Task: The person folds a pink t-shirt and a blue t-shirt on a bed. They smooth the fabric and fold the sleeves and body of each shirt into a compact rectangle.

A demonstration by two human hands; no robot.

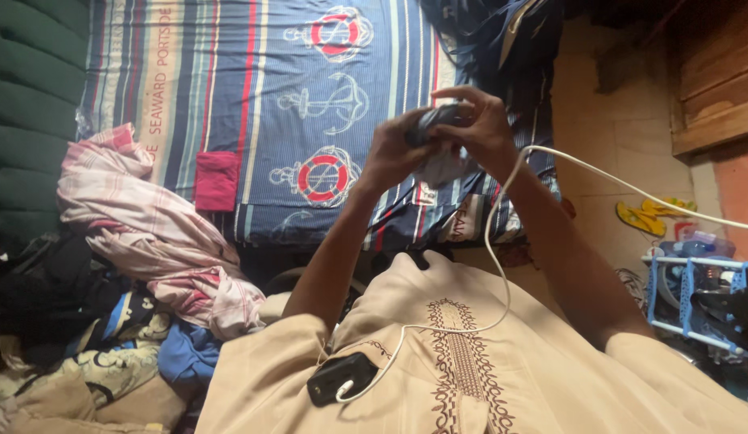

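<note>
Striped blue bedsheet (pixel 253 104) behind, left hand (pixel 390 153) and right hand (pixel 482 128) pinching dark cloth (pixel 432 122).

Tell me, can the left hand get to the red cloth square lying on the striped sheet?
Probably yes. The left hand is raised over the striped sheet, and nothing lies between it and the red cloth square. But both hands grip a small dark object, so it would have to let go first.

white cable (pixel 502 241) crossing right forearm, bedsheet (pixel 253 96) open

Dim indoor light, soft focus, shadowed corners.
</note>
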